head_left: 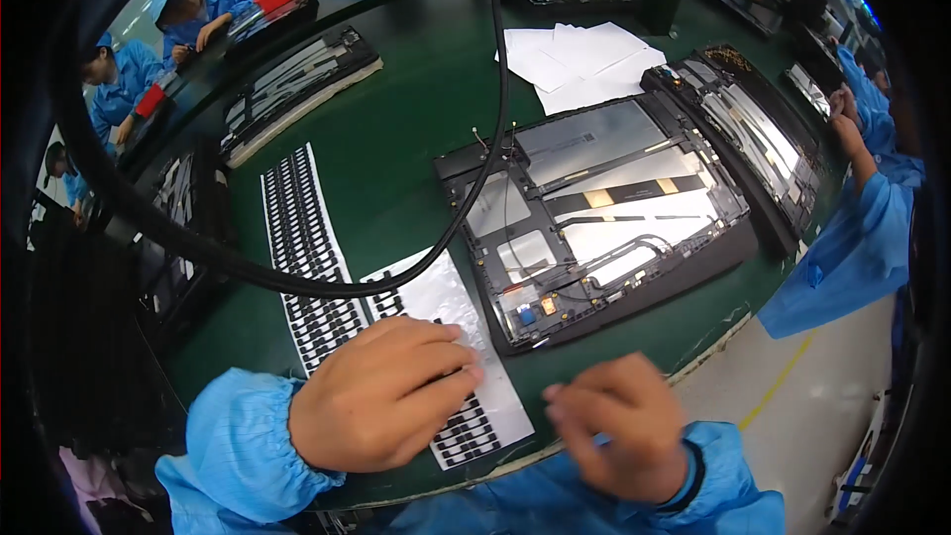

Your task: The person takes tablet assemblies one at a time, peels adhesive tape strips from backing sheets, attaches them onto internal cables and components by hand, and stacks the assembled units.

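My left hand (386, 391) lies over a white sheet of small black adhesive pieces (466, 441), its fingers bent and pressed together on the sheet; the thumb is hidden. Bare white backing shows over much of the sheet's right side. Just right of that sheet, my right hand (624, 426) hovers near the table's front edge, blurred, with thumb and forefinger drawn together. Whatever sits in that pinch is too small to make out. Beyond both hands lies an opened flat display panel (624, 238), with silver plates, thin cables and a black frame, on a dark foam pad.
A longer sheet of black pieces (307, 228) lies left of the panel. White papers (584, 59) are spread behind it. More panels (297, 84) rest around the green table (396, 139). A black cable (327, 289) loops across the view. Co-workers in blue (877, 208) sit nearby.
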{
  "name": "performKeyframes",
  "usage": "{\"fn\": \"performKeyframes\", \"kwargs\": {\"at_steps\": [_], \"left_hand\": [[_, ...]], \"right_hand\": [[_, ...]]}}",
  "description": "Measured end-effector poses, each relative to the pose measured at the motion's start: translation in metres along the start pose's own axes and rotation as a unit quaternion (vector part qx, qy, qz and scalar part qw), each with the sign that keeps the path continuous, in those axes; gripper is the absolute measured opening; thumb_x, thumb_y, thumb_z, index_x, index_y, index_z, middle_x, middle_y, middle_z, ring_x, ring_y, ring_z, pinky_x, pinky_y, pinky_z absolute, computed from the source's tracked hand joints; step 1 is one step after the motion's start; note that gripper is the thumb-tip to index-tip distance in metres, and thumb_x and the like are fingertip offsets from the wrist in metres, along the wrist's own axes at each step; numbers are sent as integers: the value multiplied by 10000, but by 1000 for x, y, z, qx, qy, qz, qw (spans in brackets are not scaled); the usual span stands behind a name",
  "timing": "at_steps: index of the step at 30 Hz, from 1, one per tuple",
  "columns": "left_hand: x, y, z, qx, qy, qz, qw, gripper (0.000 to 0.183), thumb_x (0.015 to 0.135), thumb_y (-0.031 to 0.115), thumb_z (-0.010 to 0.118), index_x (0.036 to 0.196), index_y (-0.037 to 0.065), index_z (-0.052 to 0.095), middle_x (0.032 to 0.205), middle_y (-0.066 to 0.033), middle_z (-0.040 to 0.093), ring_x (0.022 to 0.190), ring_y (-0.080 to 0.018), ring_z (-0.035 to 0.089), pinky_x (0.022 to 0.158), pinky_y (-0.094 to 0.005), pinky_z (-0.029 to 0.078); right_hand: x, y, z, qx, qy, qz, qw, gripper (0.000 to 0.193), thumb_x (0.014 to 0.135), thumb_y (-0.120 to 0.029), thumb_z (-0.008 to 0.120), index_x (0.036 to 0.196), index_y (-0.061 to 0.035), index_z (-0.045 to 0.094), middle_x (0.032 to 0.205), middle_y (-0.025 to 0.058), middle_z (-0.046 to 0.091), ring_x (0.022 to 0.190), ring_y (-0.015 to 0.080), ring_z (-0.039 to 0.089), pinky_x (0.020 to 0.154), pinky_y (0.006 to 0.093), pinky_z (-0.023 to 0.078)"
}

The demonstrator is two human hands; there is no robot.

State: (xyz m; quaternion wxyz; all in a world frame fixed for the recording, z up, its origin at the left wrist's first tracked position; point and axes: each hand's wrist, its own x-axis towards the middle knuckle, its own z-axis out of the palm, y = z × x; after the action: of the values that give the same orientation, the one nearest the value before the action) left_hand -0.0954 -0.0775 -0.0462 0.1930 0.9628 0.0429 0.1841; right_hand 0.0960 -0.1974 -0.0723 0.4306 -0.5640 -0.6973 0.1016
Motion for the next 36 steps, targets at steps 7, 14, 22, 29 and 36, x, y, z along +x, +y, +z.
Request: {"fn": "performKeyframes", "kwargs": {"at_steps": [7,14,22,29,36], "left_hand": [[-36,5,14,-2,51,-115,992,379,647,94,683,991,-15,568,1023,-145,541,951,-310,539,778,-380,444],[-23,6,24,-19,51,-90,994,356,688,100,665,1011,-8,560,1045,-143,535,962,-306,531,796,-381,436],[0,26,-19,53,-57,-127,989,432,659,162,716,1046,23,584,1091,-177,546,1001,-343,537,830,-421,437],[121,-15,37,1,-27,107,994,324,726,77,635,1013,-54,564,1064,-166,550,964,-328,548,792,-380,470],[135,-20,53,3,-44,90,995,298,718,84,637,978,-51,585,1018,-155,570,921,-310,572,747,-360,496]], "right_hand": [[21,-30,52,-77,-65,-54,993,145,618,-29,652,735,-16,566,654,81,471,577,249,482,509,344,373],[16,-20,36,-2,-49,-63,997,151,589,15,631,689,-35,529,679,92,498,603,250,493,533,343,377],[14,65,-92,150,33,100,983,76,694,17,606,729,-17,548,803,103,559,738,207,537,681,292,429],[43,116,-114,122,-22,85,989,14,710,-41,579,713,-27,580,1067,115,578,1103,284,450,934,370,315],[50,134,-108,112,-46,69,990,17,667,-49,570,651,-47,575,1077,100,561,1095,275,428,942,365,256]]}}
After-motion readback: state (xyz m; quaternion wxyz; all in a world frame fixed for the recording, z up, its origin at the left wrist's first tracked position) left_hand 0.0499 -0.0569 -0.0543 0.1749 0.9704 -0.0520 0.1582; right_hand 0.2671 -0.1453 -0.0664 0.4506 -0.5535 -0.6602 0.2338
